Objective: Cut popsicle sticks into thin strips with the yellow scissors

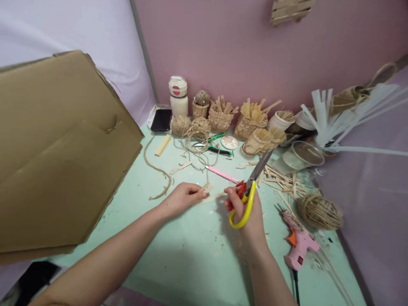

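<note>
My left hand (183, 197) lies low over the pale green table (178, 250), fingers pinched on a thin wooden stick (213, 196) that reaches toward my other hand. My right hand (247, 212) grips yellow-and-red handled scissors (251, 187); their blades point up and away to the right, clear of the stick. A pink craft knife (221, 173) rests just beyond both hands.
Large cardboard sheets (60, 148) lean at the left. Jute twine (194, 134), small stick baskets (251, 119), a white jar (178, 97) and a phone (161, 120) line the back wall. A pink glue gun (299, 244), a twine coil (319, 211) and loose sticks (280, 178) lie right.
</note>
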`<state>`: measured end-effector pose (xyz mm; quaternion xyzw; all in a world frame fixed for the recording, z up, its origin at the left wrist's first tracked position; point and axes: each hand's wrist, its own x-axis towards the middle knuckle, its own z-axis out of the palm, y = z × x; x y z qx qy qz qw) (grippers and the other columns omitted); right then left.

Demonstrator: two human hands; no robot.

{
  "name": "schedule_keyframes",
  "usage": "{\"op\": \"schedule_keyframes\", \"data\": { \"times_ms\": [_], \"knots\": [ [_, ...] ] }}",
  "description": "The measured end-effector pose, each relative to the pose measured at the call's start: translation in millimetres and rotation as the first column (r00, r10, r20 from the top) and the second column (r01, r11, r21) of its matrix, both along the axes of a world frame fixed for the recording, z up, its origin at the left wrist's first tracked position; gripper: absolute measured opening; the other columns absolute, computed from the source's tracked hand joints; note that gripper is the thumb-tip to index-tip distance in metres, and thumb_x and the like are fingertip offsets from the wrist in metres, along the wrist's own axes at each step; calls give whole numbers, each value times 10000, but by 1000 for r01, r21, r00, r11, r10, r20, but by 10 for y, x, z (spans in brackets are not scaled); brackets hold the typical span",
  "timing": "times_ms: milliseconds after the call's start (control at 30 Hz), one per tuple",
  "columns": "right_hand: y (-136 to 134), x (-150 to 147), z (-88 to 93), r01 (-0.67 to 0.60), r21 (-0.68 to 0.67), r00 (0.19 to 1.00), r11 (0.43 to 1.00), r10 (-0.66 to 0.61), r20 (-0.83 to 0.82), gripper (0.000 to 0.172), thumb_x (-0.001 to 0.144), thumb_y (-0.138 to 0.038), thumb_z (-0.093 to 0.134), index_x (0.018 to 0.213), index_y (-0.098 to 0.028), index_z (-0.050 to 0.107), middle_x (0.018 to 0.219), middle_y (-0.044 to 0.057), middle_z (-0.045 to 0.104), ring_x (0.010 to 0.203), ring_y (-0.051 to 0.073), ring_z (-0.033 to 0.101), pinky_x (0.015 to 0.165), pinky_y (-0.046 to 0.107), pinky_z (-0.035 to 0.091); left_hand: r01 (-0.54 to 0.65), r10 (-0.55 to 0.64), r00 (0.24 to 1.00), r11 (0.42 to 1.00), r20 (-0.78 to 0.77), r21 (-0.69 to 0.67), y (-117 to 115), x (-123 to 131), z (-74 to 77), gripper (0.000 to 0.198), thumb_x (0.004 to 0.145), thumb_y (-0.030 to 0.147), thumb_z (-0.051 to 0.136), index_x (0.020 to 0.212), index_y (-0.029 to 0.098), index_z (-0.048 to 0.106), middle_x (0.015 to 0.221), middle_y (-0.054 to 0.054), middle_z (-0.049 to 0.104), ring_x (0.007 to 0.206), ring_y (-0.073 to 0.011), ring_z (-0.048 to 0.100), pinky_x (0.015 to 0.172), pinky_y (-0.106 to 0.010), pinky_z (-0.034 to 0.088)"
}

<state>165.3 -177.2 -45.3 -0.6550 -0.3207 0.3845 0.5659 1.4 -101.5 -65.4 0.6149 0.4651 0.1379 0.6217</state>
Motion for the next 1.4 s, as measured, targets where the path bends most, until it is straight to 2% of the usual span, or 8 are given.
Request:
{"op": "schedule_keyframes", "data": {
  "times_ms": [333,500,700,800,933,1067,1233,1400],
  "knots": [
    [25,-5,-180,-27,-48,995,999,22,-100,299,768,-347,696,885,-232,447,775,-30,591,508,81,476,447,203,392,-81,81,997,991,-3,-107,55,5,-46,391,790,497,530,839,166,731,774,-33,704,698,-158,604,633,-237,432],
    [19,-21,-157,-27,-62,997,998,22,-76,279,778,-347,683,881,-230,453,776,-30,591,489,78,468,443,210,383,-173,169,985,970,39,174,107,-45,-8,337,843,430,476,922,223,729,1060,-38,663,1010,-184,581,908,-267,411],
    [-43,-28,-122,-83,-28,995,996,81,-60,258,784,-348,678,870,-223,469,751,-27,602,487,83,473,446,209,384,-220,222,975,974,31,-51,131,-89,18,372,780,471,554,961,183,703,717,-16,625,606,-128,524,567,-243,401],
    [-54,-23,-109,-80,-25,996,996,79,-37,273,773,-357,689,859,-225,467,748,-26,611,477,85,481,440,208,386,-224,223,974,974,36,26,158,-108,6,377,715,432,638,986,172,672,747,-17,635,622,-131,533,576,-241,396],
    [-45,-18,-115,-70,-17,997,997,69,-19,290,759,-363,701,847,-225,461,720,-32,601,456,84,476,419,203,374,-122,181,974,928,-139,351,148,-139,-24,333,754,398,607,1018,197,641,751,-15,618,681,-161,550,648,-276,413],
    [-41,-19,-122,-46,2,998,999,46,-35,293,764,-376,687,872,-223,462,744,-28,595,467,84,478,411,200,368,83,221,922,691,-319,718,15,-90,-42,223,791,359,578,935,203,644,950,-66,563,958,-233,491,831,-361,390],
    [-43,-49,-106,-48,-10,997,999,48,-55,284,760,-361,688,858,-221,461,734,-40,579,465,77,476,415,198,368,316,148,845,637,-514,703,-163,55,-63,220,790,395,584,801,177,608,912,-81,525,908,-251,452,774,-389,376],
    [-41,-79,-76,-39,-39,998,998,37,-59,282,747,-349,694,862,-221,471,729,-41,564,463,79,468,412,205,364,374,151,811,609,-565,699,-161,83,-98,164,830,287,503,773,175,609,852,-87,541,878,-250,476,754,-382,366]
  ]
}}
